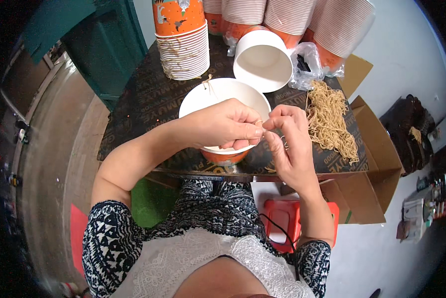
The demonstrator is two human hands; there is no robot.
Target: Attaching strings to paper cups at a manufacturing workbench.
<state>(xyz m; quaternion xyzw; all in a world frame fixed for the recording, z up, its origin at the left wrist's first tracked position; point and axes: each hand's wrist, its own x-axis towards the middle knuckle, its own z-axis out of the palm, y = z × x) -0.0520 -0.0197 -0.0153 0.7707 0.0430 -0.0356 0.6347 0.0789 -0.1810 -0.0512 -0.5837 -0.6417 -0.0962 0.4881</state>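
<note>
Above the near side of a white paper bucket with an orange printed outside (225, 158), my two hands meet at the fingertips. My left hand (228, 121) is closed in a pinch on a thin tan cord (259, 121), of which only a short bit shows. Close against it, my right hand (293, 141) also pinches the cord with thumb and fingers. The bucket stands upright near the table's front edge, partly hidden by my left hand and forearm. A knotted piece of cord (208, 83) hangs over its far rim. Right of my hands lies a tangled heap of tan cords (329, 121).
On the dark printed table (143, 111) stands a tall stack of nested buckets (184, 54) at the back left. Another bucket (262, 62) lies tipped, beside a clear plastic bag (306, 64). More bucket stacks (342, 30) stand behind. A cardboard box (377, 149) is at the right.
</note>
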